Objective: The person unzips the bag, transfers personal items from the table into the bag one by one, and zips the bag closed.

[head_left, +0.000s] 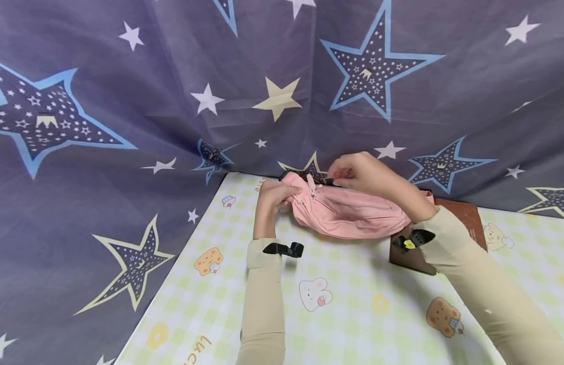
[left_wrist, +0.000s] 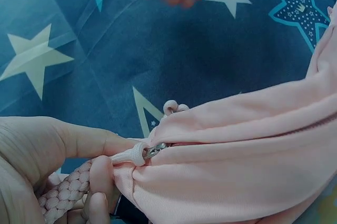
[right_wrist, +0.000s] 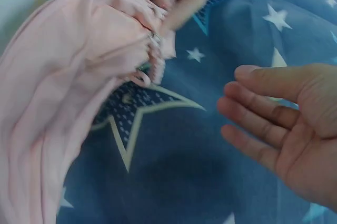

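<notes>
At the far left, a dark star-patterned curtain (head_left: 168, 101) hangs beside and behind the desk (head_left: 355, 276), which carries a pale checked cloth with cartoon prints. Next comes the left hand (head_left: 274, 194), in a cream sleeve with a black strap at the cuff; its grip is closed on the left end of the pink bag (head_left: 355, 215). Close up, the fingers curl round a braided pull (left_wrist: 66, 195), with a fingertip at the white cord where it meets the metal zip slider (left_wrist: 156, 149). From that grip the bag stretches away to the right, its zip line running lengthwise along it. Just right of the left fingers, a second braided pull (head_left: 311, 182) stands at the bag's top edge. Farther right, the right hand (head_left: 361, 171) hovers beyond that edge; the right wrist view shows this grip empty, fingers loosely extended, apart from the bag. The bag's body sags below and in front of it. At the right, a brown flat item (head_left: 412, 257) lies on the desk, partly hidden by the bag's right end and the right forearm.
</notes>
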`<state>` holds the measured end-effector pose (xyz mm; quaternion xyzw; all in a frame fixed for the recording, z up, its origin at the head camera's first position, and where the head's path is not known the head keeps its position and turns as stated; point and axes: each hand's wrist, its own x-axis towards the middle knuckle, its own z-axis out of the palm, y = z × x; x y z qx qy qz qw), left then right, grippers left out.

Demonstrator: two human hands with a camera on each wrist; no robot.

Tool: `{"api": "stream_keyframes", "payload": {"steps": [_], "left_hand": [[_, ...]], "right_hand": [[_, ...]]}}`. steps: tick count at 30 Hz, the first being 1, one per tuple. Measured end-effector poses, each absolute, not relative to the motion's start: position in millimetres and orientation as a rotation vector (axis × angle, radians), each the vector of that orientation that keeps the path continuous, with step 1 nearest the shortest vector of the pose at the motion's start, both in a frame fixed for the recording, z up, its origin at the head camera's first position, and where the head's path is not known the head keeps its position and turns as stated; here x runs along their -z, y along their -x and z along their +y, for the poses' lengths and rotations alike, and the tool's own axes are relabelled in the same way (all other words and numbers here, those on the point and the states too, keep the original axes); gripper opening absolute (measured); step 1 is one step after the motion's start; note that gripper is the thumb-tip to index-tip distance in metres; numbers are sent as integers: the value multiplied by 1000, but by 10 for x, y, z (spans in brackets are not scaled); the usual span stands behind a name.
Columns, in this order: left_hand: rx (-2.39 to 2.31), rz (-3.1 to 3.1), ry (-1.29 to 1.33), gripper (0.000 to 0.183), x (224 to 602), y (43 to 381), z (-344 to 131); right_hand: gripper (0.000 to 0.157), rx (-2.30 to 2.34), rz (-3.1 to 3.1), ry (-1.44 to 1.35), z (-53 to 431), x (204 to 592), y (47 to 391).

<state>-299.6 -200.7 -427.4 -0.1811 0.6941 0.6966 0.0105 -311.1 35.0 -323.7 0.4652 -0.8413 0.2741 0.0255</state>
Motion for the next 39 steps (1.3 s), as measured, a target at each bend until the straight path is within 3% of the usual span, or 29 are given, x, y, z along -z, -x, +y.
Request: {"api": "stream_keyframes", "payload": {"steps": [23,39], "left_hand": [[-2127,2233,534,16,4191,2974,-1962],[-2091,2230,508,15,4200,2970,-1993]], "right_hand": [[26,-297,-2591,-1499,-112,3677,3289],[16,-415,-2666,-1428,-52,3672,3348]]}}
